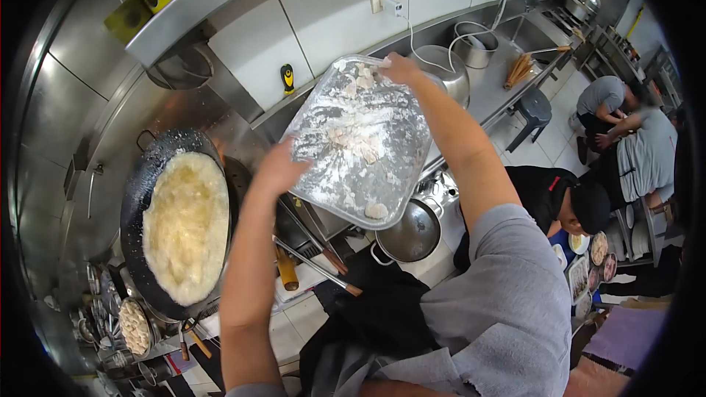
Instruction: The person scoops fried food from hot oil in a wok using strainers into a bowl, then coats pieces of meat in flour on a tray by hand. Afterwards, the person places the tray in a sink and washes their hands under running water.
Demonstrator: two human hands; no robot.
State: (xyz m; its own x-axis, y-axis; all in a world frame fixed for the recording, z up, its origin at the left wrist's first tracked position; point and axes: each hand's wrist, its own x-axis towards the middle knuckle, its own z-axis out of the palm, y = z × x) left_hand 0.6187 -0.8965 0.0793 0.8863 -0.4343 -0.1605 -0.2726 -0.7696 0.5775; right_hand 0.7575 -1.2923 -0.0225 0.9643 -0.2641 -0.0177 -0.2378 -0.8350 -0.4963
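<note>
Between my hands is a rectangular tray (331,195) coated with white floury powder, tilted over the counter. A few floured lumps (360,145) lie in its middle, and others stick near the top corner and the lower edge. My left hand (281,169) is closed on the tray's left edge, its fingers partly blurred. At the far right corner my right hand (403,70) grips the rim, some of its fingers hidden. Left of the tray, a large black wok (136,198) holds pale, foaming oil (187,228).
A lidless pot (408,231) stands below the tray. Long-handled utensils (316,265) lie beside the wok. A bowl of pale pieces (134,327) sits at lower left. Steel pots (476,44) stand by the sink. Several people (573,198) are at the right, near a stool (533,112).
</note>
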